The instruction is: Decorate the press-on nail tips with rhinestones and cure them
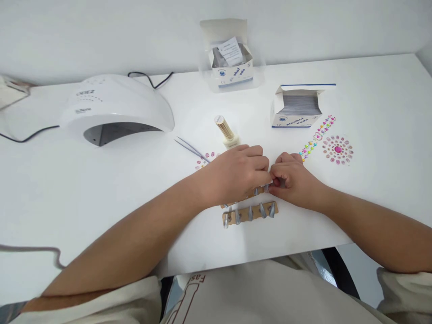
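Note:
My left hand [241,173] is curled, palm down, over a cardboard strip of press-on nails [251,194] and hides most of it. My right hand [297,180] meets it at the strip's right end, thumb and fingers pinched together. A small pale bit shows at the fingertips of both hands, too small to make out. Closer to the table's front edge lies a second strip [246,214] with several silver-grey nails standing on it. Just behind my left hand are a nail polish bottle [225,130] with a gold-ringed cap and tweezers [191,148].
A white nail lamp [118,101] stands at the left with a black cord. Two alcohol pad boxes, one at the back [232,67] and one at the right [297,110], stand open. Rhinestone stickers [338,150] lie at the right; more gems [202,162] are partly under my left wrist.

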`<state>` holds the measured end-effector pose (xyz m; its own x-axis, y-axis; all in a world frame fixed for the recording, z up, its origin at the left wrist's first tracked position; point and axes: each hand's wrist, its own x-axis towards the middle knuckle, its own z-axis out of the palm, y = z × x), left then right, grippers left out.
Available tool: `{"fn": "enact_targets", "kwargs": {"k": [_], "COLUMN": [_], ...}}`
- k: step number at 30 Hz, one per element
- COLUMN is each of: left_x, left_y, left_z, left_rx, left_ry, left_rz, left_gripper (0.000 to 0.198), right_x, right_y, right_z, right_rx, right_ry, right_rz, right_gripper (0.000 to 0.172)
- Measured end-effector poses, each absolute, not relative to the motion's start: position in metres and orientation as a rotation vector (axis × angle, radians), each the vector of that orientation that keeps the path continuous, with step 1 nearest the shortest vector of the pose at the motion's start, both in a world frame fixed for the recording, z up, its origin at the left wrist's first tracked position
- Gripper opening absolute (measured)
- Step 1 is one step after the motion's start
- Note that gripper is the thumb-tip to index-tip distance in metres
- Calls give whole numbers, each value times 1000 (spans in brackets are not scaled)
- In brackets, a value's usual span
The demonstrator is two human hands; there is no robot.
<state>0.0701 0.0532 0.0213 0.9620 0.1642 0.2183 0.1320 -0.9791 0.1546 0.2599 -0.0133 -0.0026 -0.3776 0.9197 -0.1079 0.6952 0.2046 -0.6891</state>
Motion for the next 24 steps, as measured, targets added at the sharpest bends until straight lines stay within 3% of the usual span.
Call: {"fn": "enact_targets", "kwargs": {"k": [14,24], "left_x": [69,41], "left_y": [54,46], "left_z": [25,49], "left_rx": [3081,2449], "left_ry": [236,353], "left_rz": [428,408], "left_gripper": [22,17], "right_x": [259,262], "right_y": [-12,-14], "right_z": [-1,-2], "right_rx": [-1544,-1512], "right_ry": [-2179,-2186], "right_rz": [951,950], "right_gripper": [30,6]}}
